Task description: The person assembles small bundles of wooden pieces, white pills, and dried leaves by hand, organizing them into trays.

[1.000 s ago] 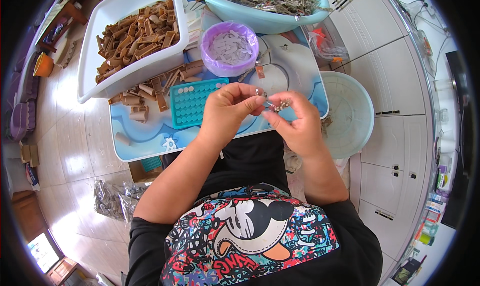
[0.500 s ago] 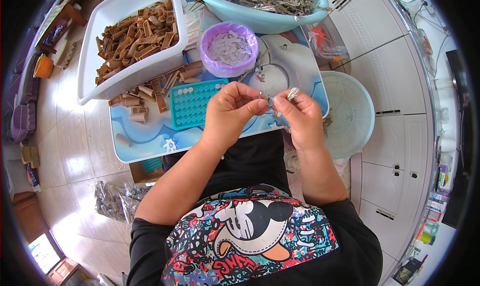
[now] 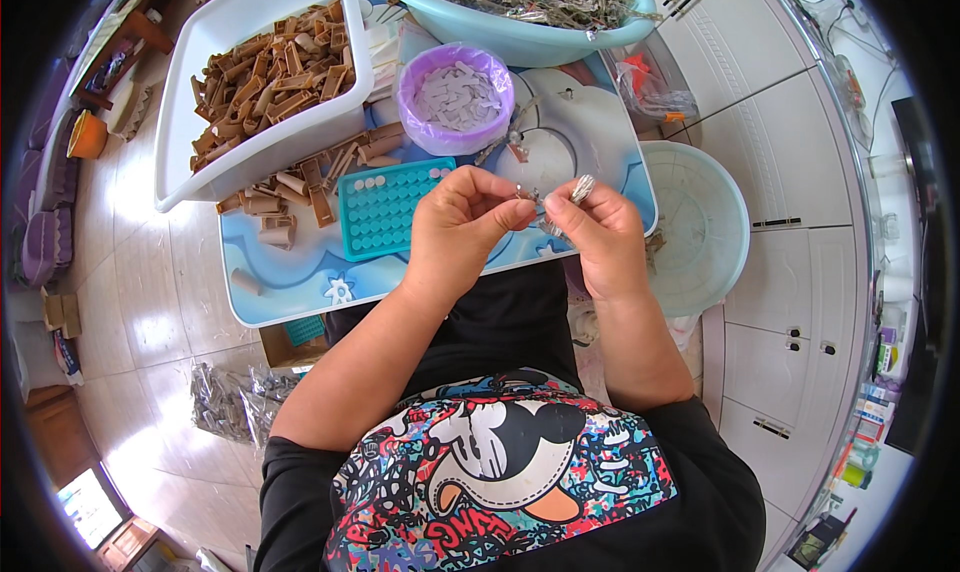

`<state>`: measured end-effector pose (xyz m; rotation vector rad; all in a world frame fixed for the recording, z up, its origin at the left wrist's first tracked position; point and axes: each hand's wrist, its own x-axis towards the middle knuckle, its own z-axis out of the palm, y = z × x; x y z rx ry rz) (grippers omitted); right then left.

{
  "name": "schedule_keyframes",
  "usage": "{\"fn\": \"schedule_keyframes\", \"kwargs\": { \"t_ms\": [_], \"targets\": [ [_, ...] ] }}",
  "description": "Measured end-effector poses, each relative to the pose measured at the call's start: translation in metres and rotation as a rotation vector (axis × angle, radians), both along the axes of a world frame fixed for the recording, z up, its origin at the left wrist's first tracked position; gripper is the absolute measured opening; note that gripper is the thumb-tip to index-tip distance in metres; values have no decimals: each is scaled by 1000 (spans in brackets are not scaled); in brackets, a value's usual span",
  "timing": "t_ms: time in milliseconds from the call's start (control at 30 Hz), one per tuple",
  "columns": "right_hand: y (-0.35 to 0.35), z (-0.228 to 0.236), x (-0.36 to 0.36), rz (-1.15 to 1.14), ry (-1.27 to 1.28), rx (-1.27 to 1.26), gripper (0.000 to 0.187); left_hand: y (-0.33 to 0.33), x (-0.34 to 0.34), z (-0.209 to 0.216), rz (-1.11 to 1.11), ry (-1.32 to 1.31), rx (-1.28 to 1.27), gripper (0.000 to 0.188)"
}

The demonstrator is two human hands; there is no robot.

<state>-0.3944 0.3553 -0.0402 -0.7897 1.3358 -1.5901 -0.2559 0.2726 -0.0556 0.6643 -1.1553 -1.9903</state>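
Over the near part of the blue-patterned table (image 3: pixel 285 297), my two hands are close together. My left hand (image 3: pixel 455 222) is closed, thumb and forefinger pinching a small dark metallic piece (image 3: pixel 527 194). My right hand (image 3: pixel 610 237) is closed on a shiny silver ribbed piece (image 3: pixel 583 188), whose kind I cannot make out. Its upper end sticks out above the fingers, and some shiny strands show below. Left of my hands lies a teal tray (image 3: pixel 378 217) with rows of round cells. Beyond them stands a purple-lined tub (image 3: pixel 407 102) of pale flat pieces.
A white bin (image 3: pixel 180 132) of brown plastic pieces stands at the far left, with loose brown pieces (image 3: pixel 290 184) beside it. A light-blue basin (image 3: pixel 560 44) heaped with greyish pieces is at the back. At right is a pale round tub (image 3: pixel 715 222); bagged items (image 3: pixel 235 397) lie on the floor.
The silver piece in my right hand has shifted and tilted very slightly. Both hands keep their grip and stay in nearly the same place.
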Motion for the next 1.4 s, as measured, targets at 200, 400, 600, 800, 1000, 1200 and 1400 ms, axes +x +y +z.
{"fn": "schedule_keyframes", "kwargs": {
  "t_ms": [200,400,600,800,1000,1200,1400],
  "targets": [
    [-2,5,3,46,-22,-18,10,2,-2,-2,0,10,-33,16],
    [-3,4,-2,-44,-53,-43,10,-1,-7,-4,-2,-46,-48,15],
    [-6,7,-7,-204,137,-169,9,-3,-26,-12,27,-110,74,23],
    [5,4,1,-170,571,-265,6,-2,-4,16,-66,-233,94,35],
    [13,17,21,204,962,-133,19,-9,32,21,-182,-15,266,31],
    [17,2,41,211,491,-149,13,1,78,9,-109,-19,378,27],
    [13,-8,56,34,-10,-6,5,20,105,8,-76,102,476,24]
  ]
}}
